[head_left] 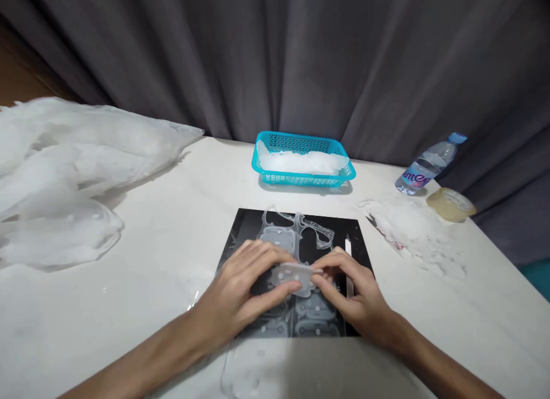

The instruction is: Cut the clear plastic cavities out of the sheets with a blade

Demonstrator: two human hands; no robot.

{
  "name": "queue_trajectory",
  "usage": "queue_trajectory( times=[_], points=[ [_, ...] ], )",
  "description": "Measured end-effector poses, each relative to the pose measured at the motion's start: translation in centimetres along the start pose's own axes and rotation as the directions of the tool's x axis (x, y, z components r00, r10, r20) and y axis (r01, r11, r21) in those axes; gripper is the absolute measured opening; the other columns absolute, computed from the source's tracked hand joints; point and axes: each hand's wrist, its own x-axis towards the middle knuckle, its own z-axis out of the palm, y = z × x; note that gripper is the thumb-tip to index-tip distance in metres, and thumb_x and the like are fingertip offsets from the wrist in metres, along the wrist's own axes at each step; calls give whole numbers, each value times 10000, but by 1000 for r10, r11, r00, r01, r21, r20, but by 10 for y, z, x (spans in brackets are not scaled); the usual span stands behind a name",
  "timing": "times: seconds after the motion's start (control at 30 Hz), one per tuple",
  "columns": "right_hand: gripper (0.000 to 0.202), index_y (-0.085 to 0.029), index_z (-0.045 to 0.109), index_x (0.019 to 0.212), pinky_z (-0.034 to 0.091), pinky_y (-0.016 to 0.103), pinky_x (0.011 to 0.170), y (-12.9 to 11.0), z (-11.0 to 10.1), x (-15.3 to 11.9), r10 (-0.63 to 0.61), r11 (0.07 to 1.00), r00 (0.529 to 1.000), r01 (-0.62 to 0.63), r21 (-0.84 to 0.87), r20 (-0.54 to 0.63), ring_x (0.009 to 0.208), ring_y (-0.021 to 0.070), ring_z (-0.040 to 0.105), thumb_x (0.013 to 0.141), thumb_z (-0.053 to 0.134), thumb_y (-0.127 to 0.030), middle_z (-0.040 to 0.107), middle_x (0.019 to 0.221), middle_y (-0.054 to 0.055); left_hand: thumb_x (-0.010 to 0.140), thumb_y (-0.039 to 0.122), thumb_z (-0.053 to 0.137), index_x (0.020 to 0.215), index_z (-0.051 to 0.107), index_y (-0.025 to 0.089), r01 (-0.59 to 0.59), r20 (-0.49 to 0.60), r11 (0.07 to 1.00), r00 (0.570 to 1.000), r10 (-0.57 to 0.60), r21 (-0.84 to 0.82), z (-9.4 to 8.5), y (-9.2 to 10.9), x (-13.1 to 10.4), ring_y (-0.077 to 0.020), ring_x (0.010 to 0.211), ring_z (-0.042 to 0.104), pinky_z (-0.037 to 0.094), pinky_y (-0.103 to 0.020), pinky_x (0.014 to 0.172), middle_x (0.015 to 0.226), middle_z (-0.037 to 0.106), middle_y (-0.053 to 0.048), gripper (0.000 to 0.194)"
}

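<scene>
Thin translucent plastic piece [294,276] between left hand [244,281] and right hand [358,284]

Probably light, slippery and bendable, best gripped by its edges; left thumb and fingers are clamped on one end, right ones pinch the other, black board [244,230] beneath the fingers

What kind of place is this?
Maybe a little workspace, at home or in a workshop: on a white table lies a black mat with see-through plastic pieces on it.
</scene>
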Motion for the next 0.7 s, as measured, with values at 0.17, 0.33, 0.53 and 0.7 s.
queue_trajectory(
  times=[0.17, 0.33, 0.53, 0.7],
  points=[
    [128, -234, 681, 1107, 542, 304, 689, -8, 1, -3, -77, 994, 997, 77, -78, 2, 761, 160, 639, 1039, 576, -206, 698, 896, 35, 1064, 275, 558, 1056, 684, 228, -41, -11, 998, 999, 41, -52, 4, 4, -6, -195, 895, 687, 517, -345, 848, 981, 761, -30, 135],
    [190, -228, 691, 1146, 559, 326, 674, -8, 1, -3, -174, 974, 983, 163, -160, -58, 828, 197, 667, 1008, 604, -130, 746, 926, 61, 1055, 254, 572, 1076, 677, 252, -138, -54, 990, 989, 137, -18, 4, -1, -9, -194, 852, 705, 525, -356, 800, 957, 786, -9, 107],
    [266, -231, 682, 1163, 581, 367, 782, -3, 1, -5, -236, 957, 970, 223, -188, -51, 918, 222, 682, 968, 633, -57, 775, 975, 63, 1040, 190, 601, 1084, 657, 237, -158, -61, 987, 986, 156, -35, 6, 1, -8, -179, 853, 702, 500, -347, 802, 963, 779, 4, 86],
    [240, -227, 663, 1136, 577, 388, 797, 0, 0, -5, -259, 933, 966, 245, -262, -20, 929, 234, 667, 959, 649, -66, 760, 982, 74, 1030, 179, 614, 1075, 646, 241, -174, -69, 983, 983, 170, -58, 6, 4, -8, -191, 834, 700, 487, -358, 782, 943, 776, 2, 83]
  ],
)
